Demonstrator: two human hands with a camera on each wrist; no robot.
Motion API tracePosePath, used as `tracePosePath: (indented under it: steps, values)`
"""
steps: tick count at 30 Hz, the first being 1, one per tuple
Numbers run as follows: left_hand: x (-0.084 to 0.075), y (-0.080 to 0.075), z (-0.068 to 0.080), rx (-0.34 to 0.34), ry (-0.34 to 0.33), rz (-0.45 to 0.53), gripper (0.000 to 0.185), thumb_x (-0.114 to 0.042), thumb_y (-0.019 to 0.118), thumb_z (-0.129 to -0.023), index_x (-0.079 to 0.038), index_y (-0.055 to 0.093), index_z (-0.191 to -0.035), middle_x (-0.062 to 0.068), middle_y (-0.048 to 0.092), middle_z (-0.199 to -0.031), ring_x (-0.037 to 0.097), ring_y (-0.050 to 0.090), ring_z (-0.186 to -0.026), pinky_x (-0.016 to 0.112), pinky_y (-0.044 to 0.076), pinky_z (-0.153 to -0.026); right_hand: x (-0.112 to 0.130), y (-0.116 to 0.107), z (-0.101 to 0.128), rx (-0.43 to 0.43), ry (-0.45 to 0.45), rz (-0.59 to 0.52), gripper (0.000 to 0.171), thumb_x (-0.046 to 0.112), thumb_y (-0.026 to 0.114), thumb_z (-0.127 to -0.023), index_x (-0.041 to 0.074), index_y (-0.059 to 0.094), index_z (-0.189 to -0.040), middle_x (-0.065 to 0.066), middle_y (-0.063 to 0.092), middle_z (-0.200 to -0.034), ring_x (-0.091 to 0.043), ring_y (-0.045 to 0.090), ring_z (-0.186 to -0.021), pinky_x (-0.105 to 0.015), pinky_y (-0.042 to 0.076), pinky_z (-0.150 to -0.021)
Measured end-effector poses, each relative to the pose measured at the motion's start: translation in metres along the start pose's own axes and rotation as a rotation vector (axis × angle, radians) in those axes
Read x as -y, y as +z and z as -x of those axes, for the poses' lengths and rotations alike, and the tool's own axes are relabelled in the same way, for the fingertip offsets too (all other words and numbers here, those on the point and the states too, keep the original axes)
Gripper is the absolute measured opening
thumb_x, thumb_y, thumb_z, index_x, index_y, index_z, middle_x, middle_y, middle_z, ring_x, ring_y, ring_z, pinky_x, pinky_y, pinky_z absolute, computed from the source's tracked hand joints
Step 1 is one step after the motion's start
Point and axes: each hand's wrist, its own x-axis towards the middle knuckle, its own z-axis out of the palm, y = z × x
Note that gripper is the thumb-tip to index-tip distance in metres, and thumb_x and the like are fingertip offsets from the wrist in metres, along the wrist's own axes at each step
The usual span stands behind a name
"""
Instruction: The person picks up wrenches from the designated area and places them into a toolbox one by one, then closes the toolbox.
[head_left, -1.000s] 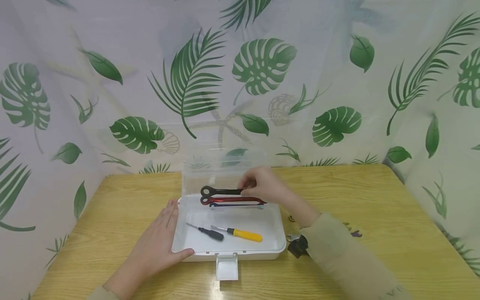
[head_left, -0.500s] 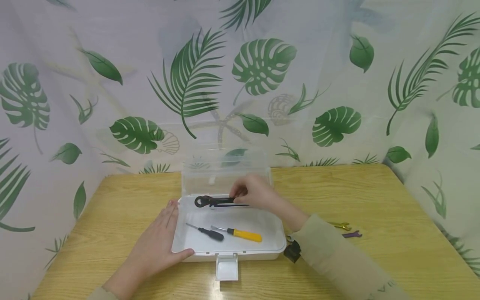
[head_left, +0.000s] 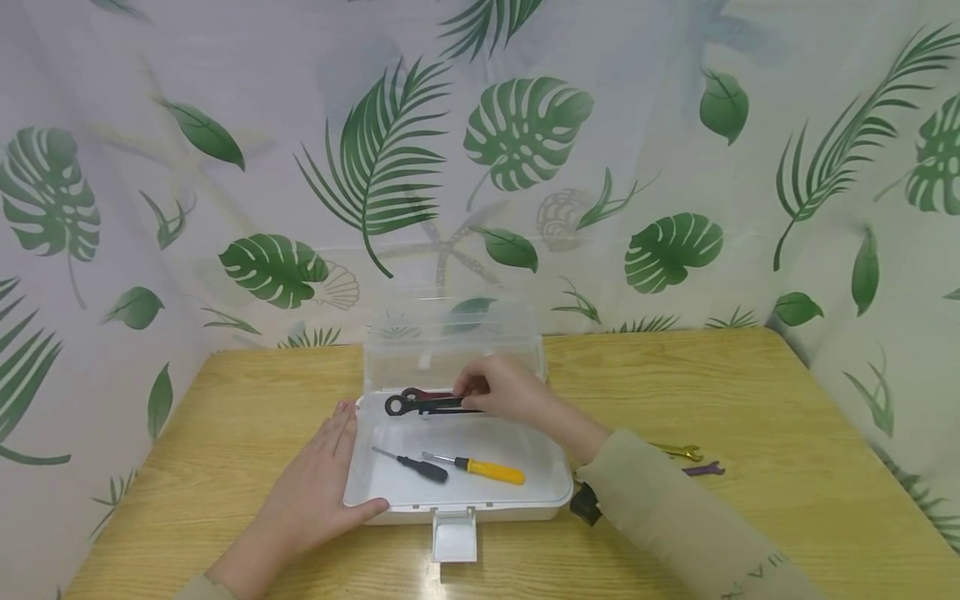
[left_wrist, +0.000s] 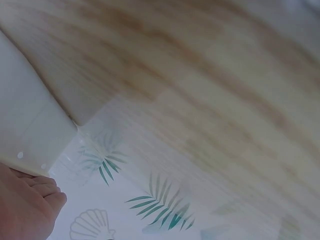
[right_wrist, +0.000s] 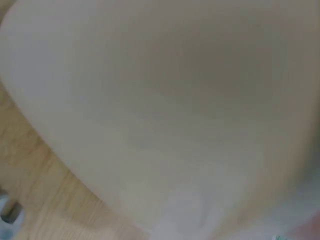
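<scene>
One black ring wrench (head_left: 438,403): crosswise, ring leftward.
My right hand (head_left: 504,388) pinches it; left hand (head_left: 315,475), straight-fingered, touches toolbox (head_left: 517,510).

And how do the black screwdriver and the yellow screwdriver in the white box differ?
The black screwdriver has a black handle; the yellow screwdriver has a yellow one with a black section near the shaft. The yellow screwdriver looks longer than the black screwdriver. In the head view, the black screwdriver slants more steeply than the yellow screwdriver. Both lie in the white box, tips pointing left.
</scene>
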Motion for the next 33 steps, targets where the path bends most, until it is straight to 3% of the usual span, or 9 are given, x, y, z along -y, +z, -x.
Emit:
tracePosePath:
  steps: [11,33]
  values:
    - [0.000,-0.001,0.001,0.005,-0.013,0.006,0.119,-0.072,0.068,-0.088,0.015,0.029,-0.160,0.031,0.029,-0.170,0.046,0.032,-0.159,0.055,0.036,-0.129,-0.001,0.003,-0.003,-0.024,-0.003,0.008,0.014,-0.001,0.076,-0.094,0.006,0.079,-0.106,-0.006,0.079,-0.102,-0.013,0.068,-0.088,-0.023,0.062,-0.081]
    - [-0.002,-0.002,0.000,0.010,-0.012,-0.002,0.119,-0.073,0.068,-0.087,0.015,0.031,-0.159,0.031,0.030,-0.170,0.045,0.032,-0.159,0.055,0.036,-0.129,-0.007,-0.012,0.013,-0.091,0.003,-0.113,0.014,0.001,0.076,-0.095,0.004,0.079,-0.108,-0.009,0.079,-0.105,-0.016,0.069,-0.092,-0.029,0.064,-0.088]
